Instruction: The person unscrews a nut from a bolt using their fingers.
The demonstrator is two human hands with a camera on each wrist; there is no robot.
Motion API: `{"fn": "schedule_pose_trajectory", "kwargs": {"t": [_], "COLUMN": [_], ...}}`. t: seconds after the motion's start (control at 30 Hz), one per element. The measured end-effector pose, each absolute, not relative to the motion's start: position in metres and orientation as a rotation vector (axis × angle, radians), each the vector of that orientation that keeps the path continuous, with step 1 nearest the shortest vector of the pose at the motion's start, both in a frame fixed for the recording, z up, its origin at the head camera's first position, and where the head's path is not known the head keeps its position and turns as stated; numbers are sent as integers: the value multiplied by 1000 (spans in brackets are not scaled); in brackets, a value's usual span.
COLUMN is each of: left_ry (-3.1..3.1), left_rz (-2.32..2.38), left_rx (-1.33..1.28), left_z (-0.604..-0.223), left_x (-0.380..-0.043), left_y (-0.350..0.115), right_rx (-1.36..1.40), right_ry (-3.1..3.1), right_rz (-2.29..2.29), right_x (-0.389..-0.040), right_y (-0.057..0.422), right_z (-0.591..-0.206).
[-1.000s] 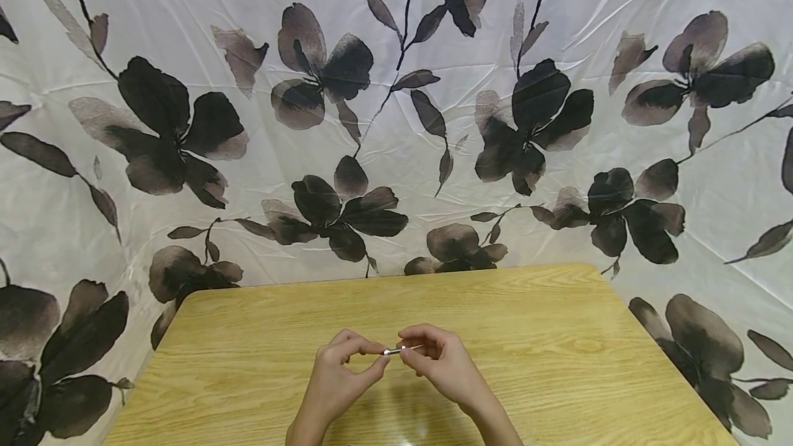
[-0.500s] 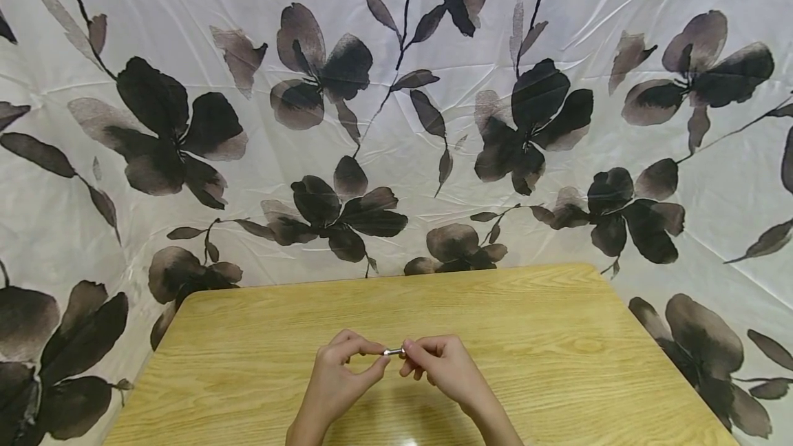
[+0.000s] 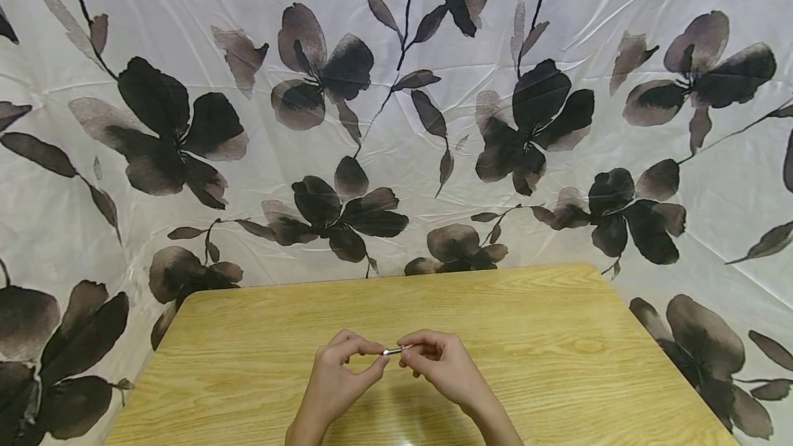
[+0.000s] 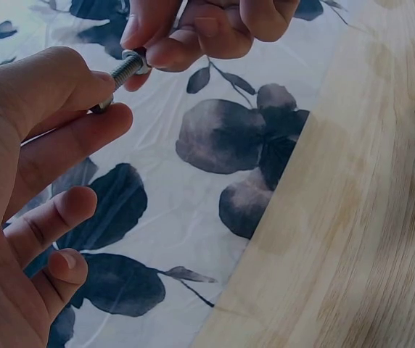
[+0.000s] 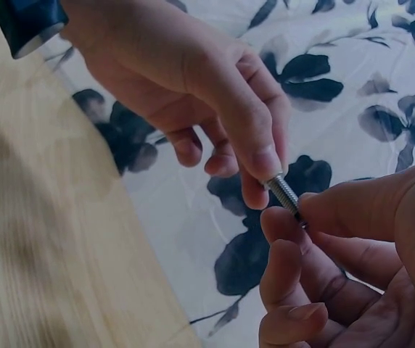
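Yellow wood grain is spreading over the table (image 3: pixel 545 322) beneath both hands as I am watching from far off. Closest to me, the left hand (image 3: pixel 337 377) is pinching one end of a small metal bolt (image 4: pixel 125 71) between thumb and finger, and the right hand (image 3: pixel 445 365) is pinching the other end. That bolt is bridging the gap between the two sets of fingertips, above the table. Against half a second ago, I am seeing the right thumb sitting lower and the index finger arching over it; the left hand is keeping its hold and place. For me the head view is showing the bolt merely as a short bright bar, while both wrist views are revealing its thread. On the left wrist view a wider metal piece (image 4: pixel 136 61) is showing at the right fingertips; whether nut or head, I cannot tell. Only the right wrist view is showing me a dark band (image 5: pixel 32 27) at the left wrist. Farthest away, pale cloth (image 3: pixel 396 150) printed with dark flowers is hanging behind the table.
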State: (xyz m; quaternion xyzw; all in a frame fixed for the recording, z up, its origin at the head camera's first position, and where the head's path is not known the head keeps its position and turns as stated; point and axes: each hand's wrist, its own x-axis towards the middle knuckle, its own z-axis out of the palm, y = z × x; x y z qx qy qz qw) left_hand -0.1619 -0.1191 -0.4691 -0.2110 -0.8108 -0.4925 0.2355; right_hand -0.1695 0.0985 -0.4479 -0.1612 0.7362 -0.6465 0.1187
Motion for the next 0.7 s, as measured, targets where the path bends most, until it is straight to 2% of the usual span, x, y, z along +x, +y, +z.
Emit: {"fn": "schedule_pose_trajectory", "kwargs": {"t": [0.7], "left_ry": [-2218], "left_rz": [-1349], "left_rx": [-581], "left_z": [-471], "left_x": [-162], "left_y": [-119], "right_rx": [-492], "right_ry": [2199], "right_rz": [-1898], "right_x": [-168], "right_y": [98], "right_z": [-446]}}
